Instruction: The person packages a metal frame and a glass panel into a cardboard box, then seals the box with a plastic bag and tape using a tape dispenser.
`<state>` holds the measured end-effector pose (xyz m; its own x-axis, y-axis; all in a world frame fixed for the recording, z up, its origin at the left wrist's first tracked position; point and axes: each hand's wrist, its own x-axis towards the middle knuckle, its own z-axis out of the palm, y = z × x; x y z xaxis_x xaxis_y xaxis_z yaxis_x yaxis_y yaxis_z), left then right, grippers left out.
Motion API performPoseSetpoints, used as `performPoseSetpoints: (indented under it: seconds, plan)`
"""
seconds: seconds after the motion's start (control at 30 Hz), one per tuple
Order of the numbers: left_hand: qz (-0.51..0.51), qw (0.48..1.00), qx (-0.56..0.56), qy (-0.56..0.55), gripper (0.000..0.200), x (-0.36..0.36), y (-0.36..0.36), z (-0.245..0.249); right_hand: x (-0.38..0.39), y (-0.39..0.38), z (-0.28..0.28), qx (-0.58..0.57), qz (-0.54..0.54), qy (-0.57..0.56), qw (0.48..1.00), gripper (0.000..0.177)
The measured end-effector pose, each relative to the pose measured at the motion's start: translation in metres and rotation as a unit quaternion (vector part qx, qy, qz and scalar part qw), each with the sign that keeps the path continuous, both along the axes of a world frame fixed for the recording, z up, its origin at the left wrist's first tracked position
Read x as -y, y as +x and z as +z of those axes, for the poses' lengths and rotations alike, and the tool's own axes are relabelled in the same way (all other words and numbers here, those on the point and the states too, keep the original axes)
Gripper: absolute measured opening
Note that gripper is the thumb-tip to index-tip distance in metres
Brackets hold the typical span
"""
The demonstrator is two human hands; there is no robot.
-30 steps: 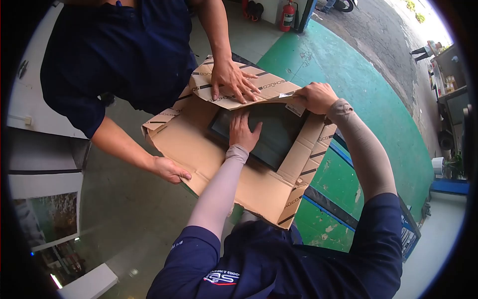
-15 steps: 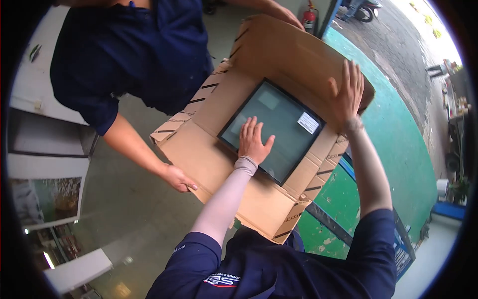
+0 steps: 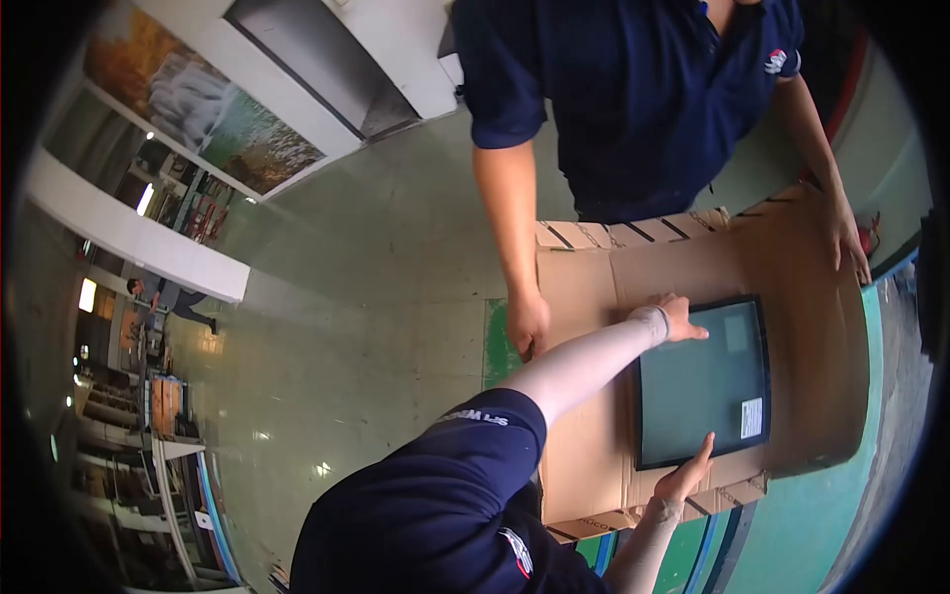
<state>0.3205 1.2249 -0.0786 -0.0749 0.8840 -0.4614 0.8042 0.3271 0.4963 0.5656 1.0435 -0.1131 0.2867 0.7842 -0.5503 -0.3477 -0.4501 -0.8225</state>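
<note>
While the glass pane (image 3: pixel 708 386) lies between, left hand (image 3: pixel 677 319) and right hand (image 3: pixel 683 479) at opposite edges, grasps unclear

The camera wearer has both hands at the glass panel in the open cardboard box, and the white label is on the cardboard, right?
Not quite: the head view shows the white label on the glass panel, not the cardboard box. The left hand and right hand are indeed at the panel, in the open box.
</note>
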Motion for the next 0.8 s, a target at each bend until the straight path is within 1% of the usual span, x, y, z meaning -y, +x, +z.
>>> performPoseSetpoints:
  seconds: [0.03, 0.07, 0.1, 0.13, 0.17, 0.23, 0.27, 0.3, 0.33, 0.37, 0.4, 0.43, 0.47, 0.5, 0.53, 0.57, 0.6, 0.63, 0.7, 0.73, 0.8]
  plan:
    - [-0.007, 1.0, -0.001, 0.011, 0.089, -0.002, -0.002, -0.001, -0.005, -0.009, 0.011, 0.006, -0.032, -0.025, 0.999, 0.087]
    - [-0.001, 1.0, -0.007, 0.026, 0.088, -0.003, 0.004, -0.011, -0.006, -0.01, 0.011, -0.032, -0.02, -0.013, 0.999, 0.083]
    - [-0.004, 1.0, 0.014, 0.007, 0.087, -0.002, 0.005, -0.005, -0.006, -0.009, 0.008, -0.072, -0.008, -0.003, 0.997, 0.079]
    - [0.002, 1.0, 0.011, 0.017, 0.087, 0.001, 0.006, -0.009, -0.007, -0.009, 0.009, -0.099, 0.004, 0.0, 0.995, 0.074]
    - [0.012, 1.0, 0.011, 0.006, 0.087, 0.002, 0.006, -0.007, -0.006, -0.008, 0.005, -0.127, 0.01, 0.021, 0.992, 0.072]
    - [0.019, 1.0, 0.021, -0.008, 0.086, 0.003, 0.008, -0.003, -0.006, -0.012, 0.017, -0.1, 0.0, 0.011, 0.995, 0.072]
    - [0.023, 0.999, 0.02, -0.012, 0.086, 0.005, 0.002, -0.006, -0.005, -0.013, 0.018, -0.141, 0.012, 0.025, 0.99, 0.071]
    - [0.027, 1.0, 0.009, -0.009, 0.086, 0.008, 0.0, -0.007, -0.004, -0.016, 0.015, -0.136, 0.01, 0.02, 0.991, 0.071]
    - [0.019, 1.0, 0.006, -0.005, 0.086, 0.009, 0.005, -0.005, -0.005, -0.018, 0.015, -0.167, 0.016, 0.005, 0.986, 0.068]
    - [0.026, 0.999, 0.044, -0.017, 0.088, 0.013, 0.001, 0.001, -0.004, -0.01, 0.014, -0.188, 0.005, -0.008, 0.982, 0.065]
    - [0.053, 0.997, 0.044, 0.024, 0.091, 0.015, 0.006, -0.014, 0.001, -0.006, 0.0, -0.155, -0.007, 0.006, 0.988, 0.062]
    - [0.058, 0.996, 0.06, 0.031, 0.093, 0.016, 0.005, -0.012, -0.003, -0.008, 0.01, -0.119, -0.024, 0.023, 0.992, 0.059]
    - [0.052, 0.996, 0.078, 0.009, 0.096, 0.015, 0.0, -0.008, -0.004, -0.015, 0.026, -0.113, -0.047, 0.016, 0.992, 0.056]
    - [0.061, 0.997, 0.032, 0.043, 0.097, 0.015, 0.002, -0.016, -0.003, -0.007, 0.006, -0.106, -0.065, 0.036, 0.992, 0.054]
    - [0.065, 0.996, 0.012, 0.059, 0.097, 0.017, 0.002, -0.008, -0.004, -0.01, 0.011, -0.126, -0.084, 0.053, 0.987, 0.051]
    - [0.062, 0.996, -0.009, 0.058, 0.09, 0.018, 0.005, 0.001, -0.002, -0.009, 0.014, -0.111, -0.101, 0.054, 0.987, 0.049]
    - [0.056, 0.995, -0.028, 0.075, 0.084, 0.02, 0.008, 0.004, 0.001, -0.006, 0.02, -0.135, -0.097, 0.046, 0.985, 0.05]
    - [0.045, 0.996, -0.024, 0.079, 0.084, 0.017, 0.01, 0.014, 0.0, -0.004, 0.026, -0.162, -0.09, 0.042, 0.982, 0.051]
    - [0.016, 0.998, -0.028, 0.058, 0.08, 0.022, 0.014, 0.035, 0.005, 0.005, 0.03, -0.157, -0.101, 0.044, 0.981, 0.052]
    - [0.011, 0.995, -0.036, 0.089, 0.076, 0.027, 0.018, 0.037, 0.007, 0.008, 0.032, -0.158, -0.106, 0.043, 0.981, 0.053]
    - [0.001, 0.996, -0.022, 0.082, 0.078, 0.039, 0.024, 0.051, 0.013, 0.017, 0.05, -0.171, -0.109, 0.032, 0.979, 0.054]
